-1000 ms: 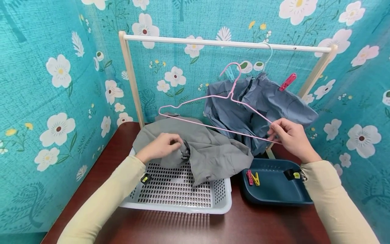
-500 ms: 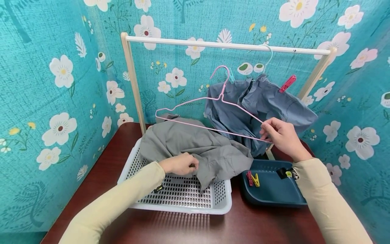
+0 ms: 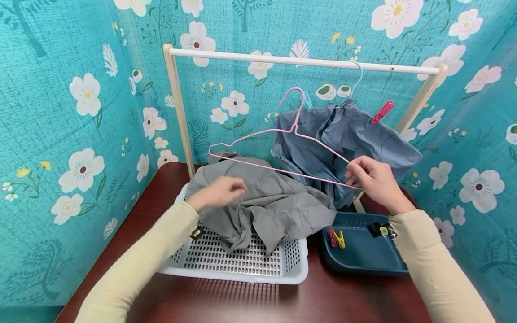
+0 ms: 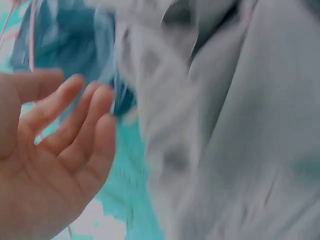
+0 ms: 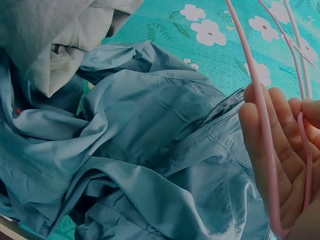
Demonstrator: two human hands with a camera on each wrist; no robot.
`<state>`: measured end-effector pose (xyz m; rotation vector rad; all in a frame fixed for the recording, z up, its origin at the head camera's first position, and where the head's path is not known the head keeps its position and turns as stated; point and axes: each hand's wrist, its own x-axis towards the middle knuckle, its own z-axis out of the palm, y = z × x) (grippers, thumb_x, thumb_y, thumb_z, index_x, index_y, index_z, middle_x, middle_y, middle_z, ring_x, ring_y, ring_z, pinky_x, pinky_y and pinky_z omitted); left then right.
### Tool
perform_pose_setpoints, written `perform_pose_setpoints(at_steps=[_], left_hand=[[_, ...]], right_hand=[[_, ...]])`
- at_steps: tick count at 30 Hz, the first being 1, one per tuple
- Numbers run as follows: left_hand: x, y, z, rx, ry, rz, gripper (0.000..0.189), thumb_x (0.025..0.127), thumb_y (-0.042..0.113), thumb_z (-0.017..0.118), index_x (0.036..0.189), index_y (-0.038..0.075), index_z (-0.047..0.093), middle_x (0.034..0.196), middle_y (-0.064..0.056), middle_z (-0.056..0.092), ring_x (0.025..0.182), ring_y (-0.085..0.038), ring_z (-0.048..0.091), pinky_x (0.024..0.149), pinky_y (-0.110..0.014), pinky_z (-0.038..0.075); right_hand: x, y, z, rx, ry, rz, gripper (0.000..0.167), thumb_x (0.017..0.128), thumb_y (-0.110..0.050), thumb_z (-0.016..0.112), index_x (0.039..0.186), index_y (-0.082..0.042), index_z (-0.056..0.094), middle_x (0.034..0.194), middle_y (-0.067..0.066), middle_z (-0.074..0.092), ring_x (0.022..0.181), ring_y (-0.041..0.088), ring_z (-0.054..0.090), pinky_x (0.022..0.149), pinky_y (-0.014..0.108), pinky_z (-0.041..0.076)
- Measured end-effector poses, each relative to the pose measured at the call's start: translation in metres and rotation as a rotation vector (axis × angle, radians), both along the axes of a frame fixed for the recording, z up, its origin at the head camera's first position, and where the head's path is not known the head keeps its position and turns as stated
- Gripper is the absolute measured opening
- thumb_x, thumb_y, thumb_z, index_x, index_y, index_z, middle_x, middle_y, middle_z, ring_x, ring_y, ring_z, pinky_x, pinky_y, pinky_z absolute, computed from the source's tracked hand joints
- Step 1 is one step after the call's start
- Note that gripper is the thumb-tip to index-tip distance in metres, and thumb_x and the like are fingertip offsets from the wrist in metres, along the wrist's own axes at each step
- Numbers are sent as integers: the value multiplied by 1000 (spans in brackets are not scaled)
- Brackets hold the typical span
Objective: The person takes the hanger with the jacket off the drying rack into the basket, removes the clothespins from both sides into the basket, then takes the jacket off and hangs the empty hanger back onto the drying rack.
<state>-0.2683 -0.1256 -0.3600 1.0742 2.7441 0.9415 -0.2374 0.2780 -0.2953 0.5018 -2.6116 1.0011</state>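
Note:
My right hand (image 3: pixel 373 181) grips one end of a pink clothes hanger (image 3: pixel 258 165), holding it tilted in the air with its hook upward. In the right wrist view the hanger's pink wire (image 5: pixel 265 135) runs across the palm and fingers. The left hand (image 3: pixel 218 193) is over a crumpled grey garment (image 3: pixel 278 206), which spills into a light grey laundry basket (image 3: pixel 238 277). Its fingers are loosely bent with nothing between them in the left wrist view, beside the blurred grey cloth (image 4: pixel 240 125).
Behind, a blue-grey garment (image 3: pixel 311 139) hangs from a light blue hanger (image 3: pixel 359 76) on a white rail (image 3: pixel 258 58), with a pink clothespin (image 3: pixel 382 112) on it. A dark blue tray (image 3: pixel 363 264) at right holds a pink and a yellow clothespin (image 3: pixel 340 240).
My left hand moved right and down with the grey garment, then let go and came back up and left. A grey flap now hangs lower in the basket. The hanger shifted slightly left.

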Motion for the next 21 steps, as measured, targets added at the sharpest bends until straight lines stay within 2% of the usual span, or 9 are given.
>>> perform_pose_setpoints(at_steps=[2, 7, 10, 12, 14, 16, 18, 21], left_hand=[[-10, -18, 7, 74, 48, 146, 18, 97, 16, 54, 103, 8, 69, 97, -6, 67, 81, -16, 59, 75, -36, 48], [-28, -58, 21, 292, 112, 519, 27, 99, 27, 50, 110, 7, 64, 102, -10, 64, 88, -24, 58, 77, -42, 45], [-36, -74, 23, 403, 152, 698, 28, 99, 31, 49, 107, 6, 60, 100, -11, 61, 89, -26, 57, 77, -42, 44], [-41, -81, 23, 441, 182, 792, 27, 98, 30, 49, 104, 5, 57, 97, -13, 58, 88, -27, 55, 76, -41, 42], [-46, -86, 22, 450, 190, 861, 26, 98, 29, 49, 103, 4, 53, 97, -14, 54, 87, -29, 52, 73, -41, 40], [-51, -90, 22, 451, 166, 901, 28, 97, 29, 50, 107, 3, 49, 100, -16, 50, 89, -30, 48, 73, -42, 38], [-55, -93, 23, 449, 115, 911, 38, 96, 34, 49, 118, 3, 45, 110, -18, 46, 97, -32, 46, 78, -44, 38], [-63, -98, 25, 455, 25, 886, 58, 95, 42, 48, 138, 6, 34, 130, -20, 39, 113, -33, 44, 89, -48, 39]], right_hand=[[0, 1, 0, 1, 6, -3, 24, 99, -26, 51, 93, -6, 62, 82, 11, 65, 63, 13, 64, 55, 21, 52], [-1, 2, 0, -2, 14, -5, 23, 99, -25, 52, 93, -5, 62, 82, 13, 64, 63, 16, 65, 55, 21, 52], [-1, 1, 0, -5, 10, -6, 23, 99, -25, 52, 93, -5, 62, 83, 14, 64, 63, 17, 65, 55, 21, 52], [-1, 1, 0, -2, 13, -6, 23, 99, -25, 52, 93, -6, 62, 82, 13, 64, 63, 16, 64, 55, 21, 52], [-1, 0, 1, -1, 15, -4, 22, 99, -25, 52, 93, -6, 62, 82, 13, 64, 62, 14, 64, 56, 20, 52], [-2, -1, 2, -2, 20, 2, 22, 99, -25, 52, 93, -5, 62, 82, 13, 64, 62, 13, 64, 56, 20, 51], [-2, -3, 4, -1, 30, 7, 22, 99, -24, 53, 93, -5, 62, 81, 13, 64, 61, 13, 64, 55, 20, 51], [-4, -5, 7, 2, 52, 13, 21, 98, -23, 53, 92, -5, 62, 80, 12, 64, 61, 12, 64, 55, 20, 51]])
